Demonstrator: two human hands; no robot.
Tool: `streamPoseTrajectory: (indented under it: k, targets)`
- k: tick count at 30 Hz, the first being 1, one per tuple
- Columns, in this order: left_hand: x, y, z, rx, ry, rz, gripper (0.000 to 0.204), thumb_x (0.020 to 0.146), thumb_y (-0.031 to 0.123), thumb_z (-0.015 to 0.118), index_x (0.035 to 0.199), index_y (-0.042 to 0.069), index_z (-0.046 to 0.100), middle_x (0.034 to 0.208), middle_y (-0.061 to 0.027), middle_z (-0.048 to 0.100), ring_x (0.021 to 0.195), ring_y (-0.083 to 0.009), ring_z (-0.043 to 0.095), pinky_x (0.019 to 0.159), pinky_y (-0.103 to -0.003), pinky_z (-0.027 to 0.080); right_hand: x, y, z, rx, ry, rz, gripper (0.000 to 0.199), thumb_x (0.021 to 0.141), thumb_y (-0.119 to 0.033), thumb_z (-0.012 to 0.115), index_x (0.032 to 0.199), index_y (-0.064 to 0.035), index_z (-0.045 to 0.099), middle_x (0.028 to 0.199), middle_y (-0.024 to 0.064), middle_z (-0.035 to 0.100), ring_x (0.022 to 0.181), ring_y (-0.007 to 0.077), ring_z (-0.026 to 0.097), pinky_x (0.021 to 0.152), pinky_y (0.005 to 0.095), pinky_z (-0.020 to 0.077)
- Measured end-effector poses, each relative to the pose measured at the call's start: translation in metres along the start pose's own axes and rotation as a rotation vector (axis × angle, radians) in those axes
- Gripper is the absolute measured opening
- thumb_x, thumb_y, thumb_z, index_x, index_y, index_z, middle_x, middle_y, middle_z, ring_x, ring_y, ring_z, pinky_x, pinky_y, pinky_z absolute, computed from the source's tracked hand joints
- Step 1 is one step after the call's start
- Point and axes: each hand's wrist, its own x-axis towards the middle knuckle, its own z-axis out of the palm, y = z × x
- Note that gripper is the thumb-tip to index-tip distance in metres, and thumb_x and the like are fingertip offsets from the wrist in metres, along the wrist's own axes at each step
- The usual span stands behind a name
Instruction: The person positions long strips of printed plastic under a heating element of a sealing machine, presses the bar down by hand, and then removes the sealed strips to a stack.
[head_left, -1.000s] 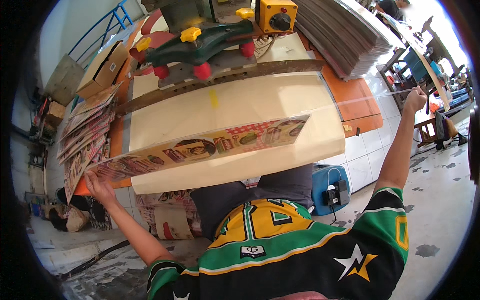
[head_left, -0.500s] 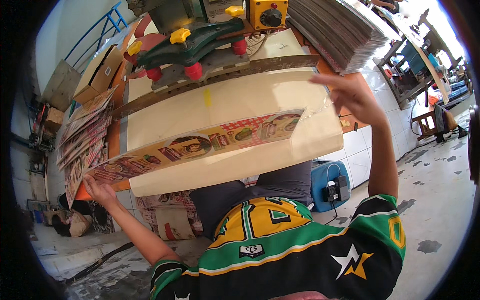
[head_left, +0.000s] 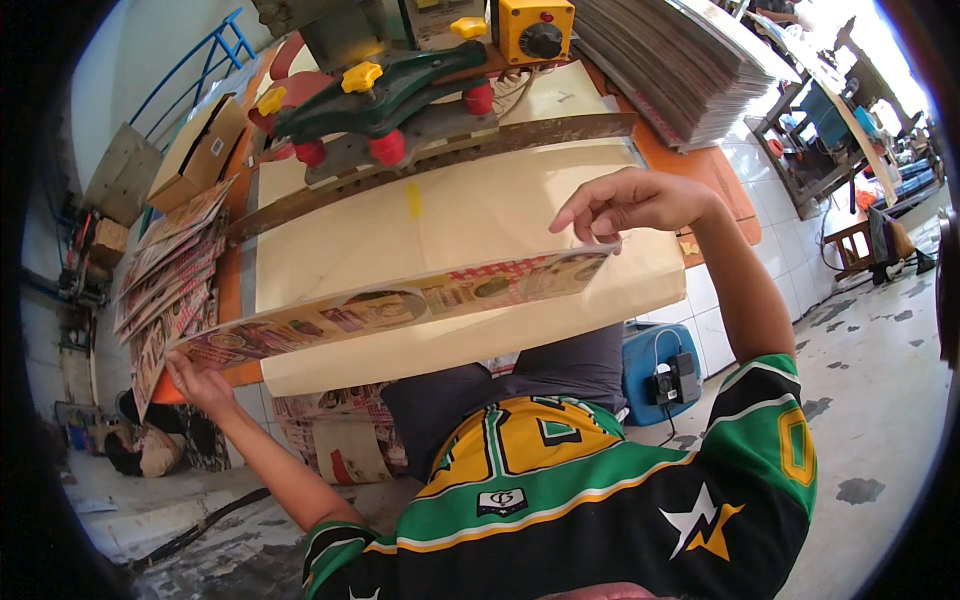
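Observation:
A long printed cardboard strip (head_left: pixel 380 308), with food pictures and a red check pattern, stands tilted above a cream sheet (head_left: pixel 340 240). At its left end, my left hand (head_left: pixel 203 388) grips it, thumb on the printed side. My right hand (head_left: pixel 640 203) is at the other end, fingers curled, with the fingertips at the strip's upper corner. The cream sheet covers the table front, and its near edge curves down over my lap. Just beyond lies a metal bar (head_left: pixel 440 165), below a dark green clamp frame (head_left: pixel 380 95) with yellow knobs and red feet.
Printed pieces (head_left: pixel 175 270) lie in an untidy pile at the left, by an open cardboard box (head_left: pixel 197 150). A tall stack of boards (head_left: pixel 670 65) stands at the back right, beside a yellow control box (head_left: pixel 535 30). A blue bin (head_left: pixel 660 365) with a black adapter sits below.
My right hand has come left and down onto the strip's right end, its fingers curling in. The strip has tipped more upright. My left hand keeps its grip.

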Motion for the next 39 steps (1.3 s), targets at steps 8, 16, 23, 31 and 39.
streamPoseTrajectory:
  k: [8, 16, 23, 31, 39]
  targets:
    - [-0.013, 0.013, 0.016, 0.101, 0.112, -0.015, 0.046, 0.109, 0.035, 0.063, 0.135, -0.002, 0.056, 0.132, -0.0083, 0.062, 0.121, -0.0152, 0.055, 0.109, -0.035, 0.043, -0.018, 0.0, 0.009, -0.18, 0.025, 0.181, 0.019, 0.107, -0.016, 0.063, 0.109, 0.0029, 0.065, 0.093, 0.0017, 0.066, 0.091, 0.0096, 0.062, 0.082, 0.0268, 0.05]
    - [-0.015, 0.01, -0.001, 0.094, 0.143, -0.023, 0.049, 0.108, 0.034, 0.064, 0.139, -0.002, 0.054, 0.136, -0.0095, 0.061, 0.122, -0.0152, 0.055, 0.111, -0.035, 0.042, -0.024, -0.034, 0.041, -0.52, 0.563, 0.161, 0.013, 0.105, -0.012, 0.064, 0.099, -0.0019, 0.057, 0.078, 0.0041, 0.062, 0.071, 0.0151, 0.061, 0.065, 0.0321, 0.049]
    - [-0.024, 0.008, 0.019, 0.009, 0.161, -0.028, 0.05, 0.108, 0.034, 0.064, 0.142, -0.001, 0.055, 0.137, -0.0116, 0.063, 0.121, -0.0167, 0.059, 0.107, -0.035, 0.046, -0.05, 0.0, 0.033, -0.764, 0.685, 0.078, 0.007, 0.101, -0.009, 0.062, 0.104, -0.0031, 0.062, 0.084, 0.0096, 0.065, 0.077, 0.0203, 0.066, 0.071, 0.0366, 0.0505]
    - [-0.013, -0.022, -0.011, 0.066, -0.019, -0.05, 0.031, 0.11, 0.035, 0.061, 0.112, 0.003, 0.061, 0.111, -0.0037, 0.067, 0.105, -0.012, 0.061, 0.101, -0.033, 0.049, -0.093, -0.008, -0.018, -0.817, 0.969, 0.247, 0.009, 0.1, -0.009, 0.062, 0.107, -0.0023, 0.064, 0.085, 0.0097, 0.065, 0.072, 0.018, 0.057, 0.07, 0.0351, 0.0507]
    - [-0.019, 0.005, 0.004, 0.121, 0.157, 0.018, 0.043, 0.109, 0.036, 0.062, 0.13, -0.001, 0.058, 0.126, -0.0089, 0.065, 0.114, -0.0166, 0.06, 0.106, -0.036, 0.046, -0.081, 0.002, 0.007, -0.981, 0.701, 0.177, 0.012, 0.089, 0.005, 0.059, 0.099, 0.0007, 0.065, 0.084, 0.0109, 0.065, 0.074, 0.0174, 0.065, 0.068, 0.0301, 0.0517]
